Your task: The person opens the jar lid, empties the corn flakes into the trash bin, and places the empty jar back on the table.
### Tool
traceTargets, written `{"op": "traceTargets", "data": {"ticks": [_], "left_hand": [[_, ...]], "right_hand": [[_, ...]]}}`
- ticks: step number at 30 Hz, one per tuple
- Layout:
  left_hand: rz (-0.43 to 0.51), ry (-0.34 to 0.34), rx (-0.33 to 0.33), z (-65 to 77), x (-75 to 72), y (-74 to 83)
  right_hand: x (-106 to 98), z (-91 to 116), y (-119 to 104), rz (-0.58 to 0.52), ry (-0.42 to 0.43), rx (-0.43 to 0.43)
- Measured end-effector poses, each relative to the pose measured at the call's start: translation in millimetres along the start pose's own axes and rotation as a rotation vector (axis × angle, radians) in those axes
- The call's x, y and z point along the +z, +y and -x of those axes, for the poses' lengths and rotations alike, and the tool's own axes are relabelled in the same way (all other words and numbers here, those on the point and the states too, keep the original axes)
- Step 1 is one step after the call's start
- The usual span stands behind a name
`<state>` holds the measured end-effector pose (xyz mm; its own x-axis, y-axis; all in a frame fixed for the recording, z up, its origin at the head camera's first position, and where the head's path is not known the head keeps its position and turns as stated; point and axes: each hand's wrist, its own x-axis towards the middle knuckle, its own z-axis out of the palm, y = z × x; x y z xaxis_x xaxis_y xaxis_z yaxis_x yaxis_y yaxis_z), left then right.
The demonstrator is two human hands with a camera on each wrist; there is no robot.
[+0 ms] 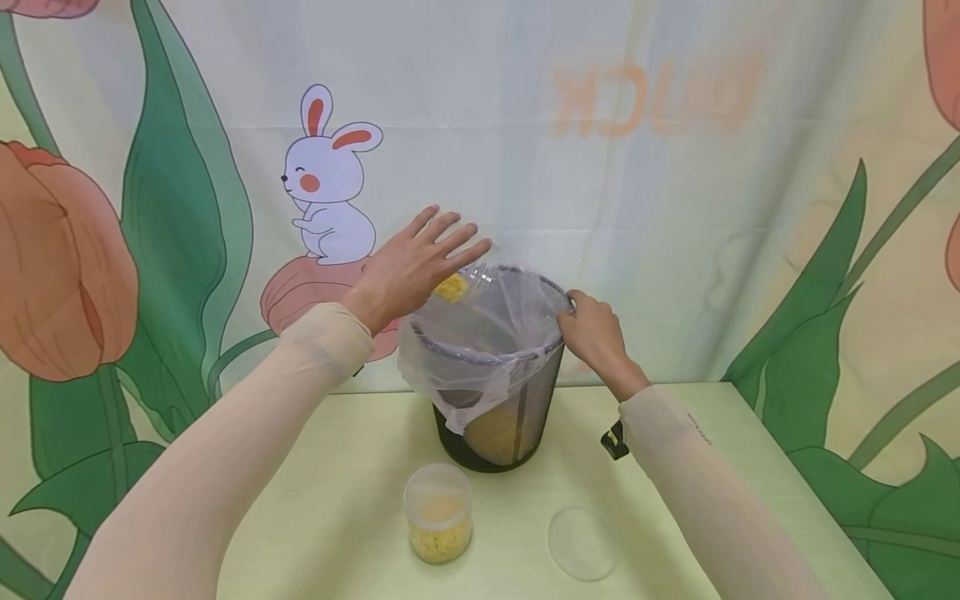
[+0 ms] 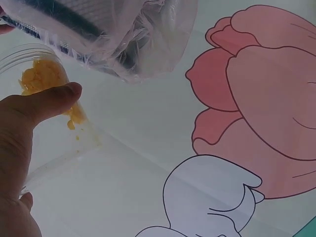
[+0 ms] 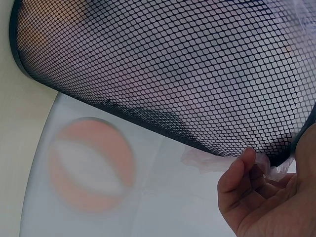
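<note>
My left hand [image 1: 412,267] holds a clear plastic jar [image 2: 54,143] with its thumb across the wall. The jar lies tilted, its mouth toward the bin, and a clump of yellow bits [image 2: 44,76] sits inside near the mouth. Below and beside it stands a black mesh bin [image 1: 536,400], lined with a thin clear plastic bag [image 1: 480,383] folded over the rim. On the bin's right, my right hand [image 1: 596,333] grips the rim and the bag's edge, fingers curled around them. Something yellowish shows through the mesh low in the bin.
A second clear jar [image 1: 440,512], partly filled with yellow bits, stands on the pale green table [image 1: 337,500] in front of the bin. To its right lies a round clear lid [image 1: 582,543]. A printed curtain [image 1: 480,167] hangs close behind the bin.
</note>
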<state>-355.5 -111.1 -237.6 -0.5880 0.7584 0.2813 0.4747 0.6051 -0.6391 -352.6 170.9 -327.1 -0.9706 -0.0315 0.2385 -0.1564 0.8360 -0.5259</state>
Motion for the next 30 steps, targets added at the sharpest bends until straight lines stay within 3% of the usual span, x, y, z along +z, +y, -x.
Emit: {"op": "traceTargets", "data": {"ticks": [9,23,30], "left_hand": [[-0.024,-0.022,0.006,0.9,-0.3,0.3],[-0.063,0.017,0.033,0.1,-0.9,-0.7],[-0.131,-0.018,0.072,-0.6,-3.6,-0.1]], "right_hand": [[0.8,-0.2,0.9,0.001,0.006,-0.004],[-0.2,1.5,0.2,0.001,0.003,-0.011],[-1.3,1.6,-0.7,0.0,0.004,-0.01]]}}
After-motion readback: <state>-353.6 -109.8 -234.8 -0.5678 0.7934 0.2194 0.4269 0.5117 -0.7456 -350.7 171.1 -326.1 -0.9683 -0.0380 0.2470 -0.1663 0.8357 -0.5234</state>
